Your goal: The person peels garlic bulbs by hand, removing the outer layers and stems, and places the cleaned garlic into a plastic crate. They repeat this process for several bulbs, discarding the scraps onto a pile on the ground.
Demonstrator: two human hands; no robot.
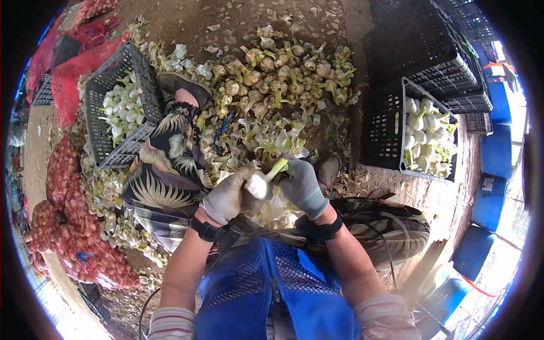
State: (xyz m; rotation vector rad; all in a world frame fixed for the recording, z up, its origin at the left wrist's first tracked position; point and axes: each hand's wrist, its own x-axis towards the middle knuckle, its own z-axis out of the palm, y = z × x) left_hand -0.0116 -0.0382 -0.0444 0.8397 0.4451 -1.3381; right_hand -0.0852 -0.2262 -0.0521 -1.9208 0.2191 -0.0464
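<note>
A white garlic bulb (259, 187) with a short green stem is between my two gloved hands, above my lap. My left hand (225, 196), in a soiled pale glove, closes on the bulb's left side. My right hand (303, 186), in a grey glove, has its fingers closed at the green stem. Loose peeled skins (271, 211) lie just below the bulb, partly blurred. Beyond my hands, a heap of untrimmed garlic bulbs (277, 76) with dry, dirty skins spreads over the ground.
A black crate (102, 148) of white garlic stands to the left, another crate (385, 127) of garlic to the right. Stacked dark crates (422, 54) rise behind it. Red mesh sacks (73, 229) lie at left. Blue containers (490, 201) line the far right.
</note>
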